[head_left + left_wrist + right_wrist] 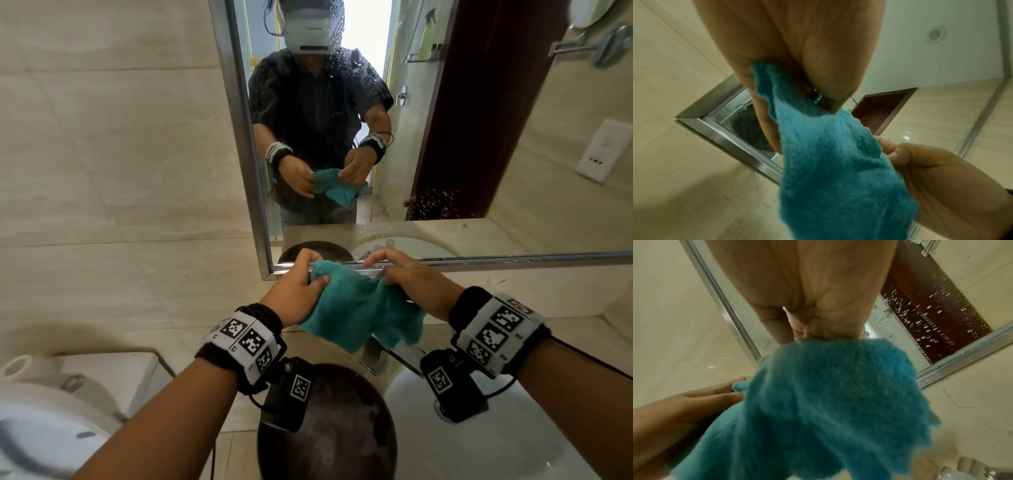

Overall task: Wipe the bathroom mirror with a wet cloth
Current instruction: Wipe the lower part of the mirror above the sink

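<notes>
A teal cloth hangs spread between both hands just below the mirror's lower edge. My left hand pinches its upper left corner between thumb and fingers. My right hand grips the upper right part. The framed mirror on the wall ahead carries water droplets and reflects both hands with the cloth. In the left wrist view the cloth drops from my left hand toward the right hand. In the right wrist view the cloth fills the frame below my right hand.
Below the hands sit a white basin with a chrome tap and a dark round bowl. A toilet stands at lower left. Beige tiled wall surrounds the mirror. A wall socket is at right.
</notes>
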A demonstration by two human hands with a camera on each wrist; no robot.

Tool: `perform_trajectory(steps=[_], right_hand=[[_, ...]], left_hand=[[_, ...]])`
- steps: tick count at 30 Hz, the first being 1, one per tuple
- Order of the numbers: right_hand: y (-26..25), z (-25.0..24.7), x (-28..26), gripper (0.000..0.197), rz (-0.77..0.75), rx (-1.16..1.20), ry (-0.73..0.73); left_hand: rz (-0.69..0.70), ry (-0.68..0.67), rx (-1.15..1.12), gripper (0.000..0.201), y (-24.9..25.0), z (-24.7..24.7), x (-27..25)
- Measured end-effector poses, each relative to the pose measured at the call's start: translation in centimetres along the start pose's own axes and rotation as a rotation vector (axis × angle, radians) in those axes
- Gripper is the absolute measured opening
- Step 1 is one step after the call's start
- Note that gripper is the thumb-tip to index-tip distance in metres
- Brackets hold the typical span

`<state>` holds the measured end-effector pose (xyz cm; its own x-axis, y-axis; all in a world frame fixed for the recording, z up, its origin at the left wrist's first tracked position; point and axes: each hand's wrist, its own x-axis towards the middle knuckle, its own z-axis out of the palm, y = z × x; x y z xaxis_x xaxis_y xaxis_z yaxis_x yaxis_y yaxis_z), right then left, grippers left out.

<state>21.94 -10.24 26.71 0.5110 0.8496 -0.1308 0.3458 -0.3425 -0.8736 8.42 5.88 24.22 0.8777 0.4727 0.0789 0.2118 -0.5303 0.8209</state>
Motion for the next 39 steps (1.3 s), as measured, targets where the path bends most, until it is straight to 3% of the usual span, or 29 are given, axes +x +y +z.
perform_trajectory(steps=[2,5,7,9,13,15,19,22,24,26,29,32,34,39], right_hand=[[-0.1,0.1,-0.1,0.020,0.034,-0.031,-0.080],[0.0,0.1,-0.2,0.030,0.067,-0.044,-0.183],[-0.1,0.3,-0.2,0.014,0.053,-0.148,-0.182],[0.1,0.6,0.0,0.017,0.042,-0.169,-0.109],[0.7,1.0,0.6,0.026,0.112,0.163,-0.009],[0.6,1.1,1.1,0.027,0.130,0.310,0.048],[0.1,1.2,1.7,0.026,0.119,0.437,0.105],[-0.5,1.2,1.7,0.020,0.119,0.473,0.124],[-0.7,0.9,1.4,0.013,0.085,0.463,0.117],[-0.5,0.1,1.0,0.026,0.028,0.379,0.039],[0.0,-0.8,0.8,0.052,-0.015,-0.059,-0.042],[0.7,-0.9,1.0,0.024,-0.070,-0.362,0.024],[1.1,-1.0,1.2,0.015,-0.085,-0.312,0.060],[1.5,-0.5,1.4,0.016,0.015,0.033,0.102]], left_hand=[[-0.007,0.007,-0.026,0.010,-0.1,0.2,0.1],[-0.019,-0.012,-0.041,0.011,-0.1,0.2,0.0],[-0.042,-0.019,-0.035,0.016,-0.2,0.2,0.0],[-0.071,0.006,0.002,0.025,-0.3,0.3,-0.1],[-0.019,0.042,0.131,0.041,-0.9,0.7,-0.5],[0.021,0.006,0.084,0.036,-0.9,1.2,-0.8],[0.040,-0.217,-0.019,0.034,-0.7,2.5,-1.3],[0.144,-0.142,0.106,0.019,-1.0,2.9,-1.0],[0.165,-0.088,0.137,0.006,-1.1,2.6,-0.8],[0.135,-0.079,0.062,0.007,-1.2,2.1,-0.6],[0.104,-0.047,-0.064,0.011,-1.2,1.0,-0.3],[0.095,-0.028,-0.117,0.012,-0.9,0.4,-0.1],[0.081,-0.038,-0.201,0.016,-0.7,0.2,0.0],[0.037,-0.088,-0.359,0.019,-0.1,0.4,-0.1]])
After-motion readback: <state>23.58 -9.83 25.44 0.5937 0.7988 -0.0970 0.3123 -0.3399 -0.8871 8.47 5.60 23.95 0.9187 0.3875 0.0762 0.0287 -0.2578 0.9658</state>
